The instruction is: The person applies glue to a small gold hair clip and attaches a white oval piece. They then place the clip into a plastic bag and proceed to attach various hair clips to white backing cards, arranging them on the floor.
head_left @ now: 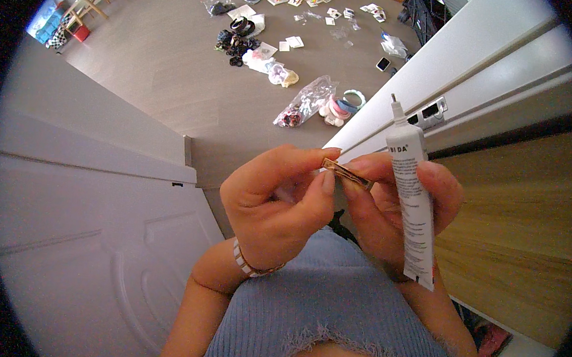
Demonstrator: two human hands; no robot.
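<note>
In front of my chest, a small, narrow gold-coloured metal clip (347, 173) is pinched between the fingertips of both hands. My left hand (278, 201) grips its left end with thumb and forefinger. The thumb and forefinger of my right hand (390, 212) hold the other end. That hand also clasps a white glue tube (409, 194) with a thin needle nozzle, which stands nearly upright with its tip pointing up. Dark print covers the tube's front. The tube hides part of my right palm and fingers.
A white panelled door (95, 258) is at my left, and a wooden panel (514, 241) at my right. On the floor ahead lie headbands (351, 102), a clear plastic bag (311, 97), scrunchies (274, 68), a phone (383, 64) and several small packets.
</note>
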